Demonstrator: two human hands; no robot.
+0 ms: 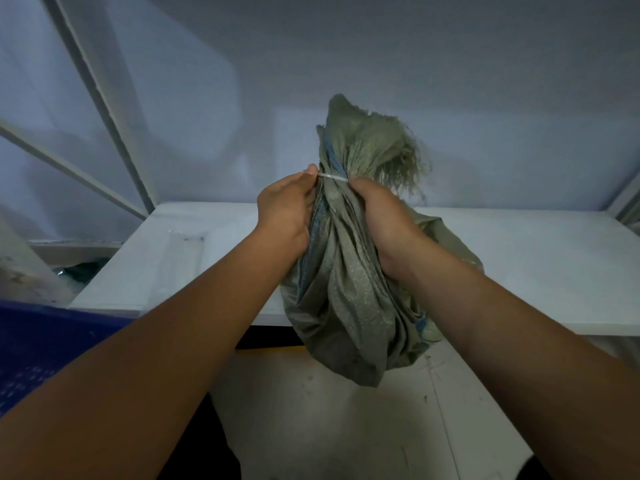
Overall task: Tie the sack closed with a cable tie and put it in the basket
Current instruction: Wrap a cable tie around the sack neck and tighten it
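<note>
A grey-green woven sack (349, 299) with a blue stripe hangs in front of me, its bunched neck held up and its frayed mouth fanning out above. A thin white cable tie (333, 177) circles the neck. My left hand (287, 211) pinches the tie's end at the left of the neck. My right hand (384, 220) grips the gathered neck just under the tie from the right. The sack's bottom hangs over the near edge of a white table (540, 265). A dark blue basket (45, 344) shows at the lower left.
Pale walls rise behind the table, with white frame bars (104, 109) slanting at the left. A gap with dark debris (83, 268) lies between the table's left end and the wall. Light floor (346, 427) lies below the sack.
</note>
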